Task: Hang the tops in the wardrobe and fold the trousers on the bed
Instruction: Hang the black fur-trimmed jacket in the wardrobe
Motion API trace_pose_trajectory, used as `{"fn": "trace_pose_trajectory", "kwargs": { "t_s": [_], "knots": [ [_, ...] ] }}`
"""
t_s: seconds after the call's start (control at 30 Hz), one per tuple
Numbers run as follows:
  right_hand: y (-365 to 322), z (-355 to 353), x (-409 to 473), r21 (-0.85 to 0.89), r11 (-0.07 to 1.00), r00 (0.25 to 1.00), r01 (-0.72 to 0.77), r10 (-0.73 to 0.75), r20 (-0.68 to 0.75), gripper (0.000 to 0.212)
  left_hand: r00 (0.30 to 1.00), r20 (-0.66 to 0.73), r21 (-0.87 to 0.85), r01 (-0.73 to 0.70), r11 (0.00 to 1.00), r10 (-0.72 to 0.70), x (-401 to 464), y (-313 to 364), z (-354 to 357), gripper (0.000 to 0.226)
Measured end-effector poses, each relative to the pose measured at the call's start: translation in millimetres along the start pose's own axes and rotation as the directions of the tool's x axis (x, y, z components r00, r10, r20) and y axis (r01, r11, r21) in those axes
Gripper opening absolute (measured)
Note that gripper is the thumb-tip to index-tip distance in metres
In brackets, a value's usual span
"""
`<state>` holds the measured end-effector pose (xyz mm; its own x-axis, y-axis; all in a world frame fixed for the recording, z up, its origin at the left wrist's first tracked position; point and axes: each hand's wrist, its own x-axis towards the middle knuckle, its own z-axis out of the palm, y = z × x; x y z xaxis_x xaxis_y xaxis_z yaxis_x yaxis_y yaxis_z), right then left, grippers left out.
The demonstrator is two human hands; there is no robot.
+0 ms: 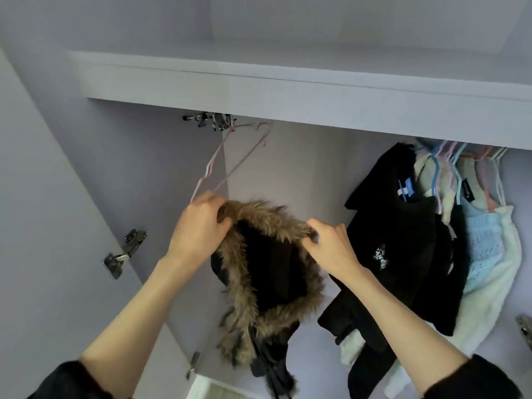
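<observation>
Two bare hands reach up into an open pale lilac wardrobe [302, 180], both gripping a black jacket with a hood trimmed in brown fur [267, 263]. The left hand [198, 226] has its fingers curled over the fur at the hood's upper left edge, and the same hand also holds the lower end of a thin pink wire hanger [221, 165], which slants up toward the underside of the wardrobe's top shelf [288, 90]; its hook sits just beside a metal hinge [214, 120] near the shelf's left corner, and whether it catches on anything cannot be told. The right hand [331, 240] pinches the fur at the hood's upper right edge, fingers bent and pressed together. The jacket hangs down from both hands in the left half of the wardrobe opening, its dark body trailing toward the bottom edge. At the right side of the wardrobe, close under the shelf, several garments hang on pastel hangers [460, 156]: a black top with a small white print [403, 240] nearest the jacket, then a pale blue knitted piece [483, 246] and a white fluffy one [509, 254] at the right edge. Another metal hinge [125, 251] sits on the open left door [43, 226].
</observation>
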<state>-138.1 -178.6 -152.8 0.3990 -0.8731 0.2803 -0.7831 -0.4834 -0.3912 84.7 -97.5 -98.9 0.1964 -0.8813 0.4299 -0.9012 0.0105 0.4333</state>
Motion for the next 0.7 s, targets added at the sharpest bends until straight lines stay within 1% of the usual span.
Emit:
{"fn": "trace_pose_trajectory", "kwargs": {
  "t_s": [0.07,0.13,0.17,0.23,0.27,0.3,0.33,0.37,0.4,0.43,0.5,0.53,0.6,0.67,0.7],
  "knots": [
    [-13.2,8.5,12.1,0.009,0.998,0.997,0.059,-0.058,-0.054,0.012,0.995,0.016,0.071,0.097,0.993,-0.098,-5.1,-25.2,-5.1,0.023],
    [-28.1,19.1,24.7,0.053,0.993,0.992,0.110,-0.106,-0.062,0.010,0.985,0.029,0.075,0.165,0.983,-0.168,-10.0,-44.6,-8.0,0.027],
    [-35.5,25.6,31.4,0.071,0.991,0.994,0.110,-0.109,-0.013,0.010,0.979,0.026,0.052,0.200,0.978,-0.201,-11.5,-52.7,-9.3,0.026],
    [-44.9,36.0,43.6,0.091,0.994,0.986,0.058,-0.071,0.148,0.009,0.964,0.017,-0.027,0.264,0.964,-0.264,-13.0,-61.1,-9.7,0.021],
    [-58.6,48.3,55.3,0.134,0.991,0.974,0.019,-0.048,0.221,0.007,0.957,0.013,-0.061,0.290,0.955,-0.290,-12.4,-73.8,-13.1,0.018],
    [-63.4,50.0,60.2,0.230,0.971,0.964,-0.063,-0.001,0.265,0.010,0.958,0.025,-0.095,0.287,0.953,-0.286,-12.9,-72.4,-11.3,0.016],
    [-73.0,53.8,66.9,0.385,0.908,0.955,-0.168,0.052,0.293,0.014,0.961,0.042,-0.118,0.277,0.954,-0.274,-13.4,-74.3,-9.7,0.015],
    [-89.0,61.5,80.9,0.542,0.794,0.940,-0.274,0.103,0.324,0.017,0.966,0.054,-0.127,0.259,0.958,-0.254,-11.5,-81.3,-10.5,0.015],
    [-102.3,65.3,93.3,0.659,0.661,0.922,-0.360,0.144,0.360,0.016,0.969,0.071,-0.124,0.242,0.962,-0.235,-10.3,-84.2,-9.2,0.015],
    [-118.5,71.1,107.6,0.738,0.527,0.903,-0.422,0.167,0.397,0.014,0.970,0.081,-0.117,0.238,0.964,-0.229,-8.6,-90.0,-9.7,0.016],
    [-144.2,79.4,135.5,0.826,0.277,0.870,-0.492,0.203,0.450,0.008,0.971,0.066,-0.115,0.235,0.965,-0.229,-3.0,-99.4,-13.9,0.018],
    [-155.3,83.6,150.3,0.840,0.192,0.856,-0.507,0.222,0.467,0.012,0.971,0.049,-0.114,0.240,0.964,-0.236,0.7,-106.8,-17.7,0.019],
    [-168.5,90.8,173.8,0.835,0.133,0.832,-0.533,0.260,0.490,0.016,0.968,0.015,-0.112,0.251,0.961,-0.251,7.0,-117.8,-26.3,0.019],
    [-175.7,95.2,187.1,0.829,0.116,0.812,-0.547,0.311,0.493,0.019,0.966,-0.011,-0.107,0.254,0.961,-0.257,13.5,-125.2,-33.3,0.019],
    [-177.7,96.9,191.4,0.838,0.117,0.812,-0.533,0.349,0.468,0.021,0.965,-0.023,-0.106,0.258,0.960,-0.262,16.6,-127.2,-35.6,0.020]
  ]
}}
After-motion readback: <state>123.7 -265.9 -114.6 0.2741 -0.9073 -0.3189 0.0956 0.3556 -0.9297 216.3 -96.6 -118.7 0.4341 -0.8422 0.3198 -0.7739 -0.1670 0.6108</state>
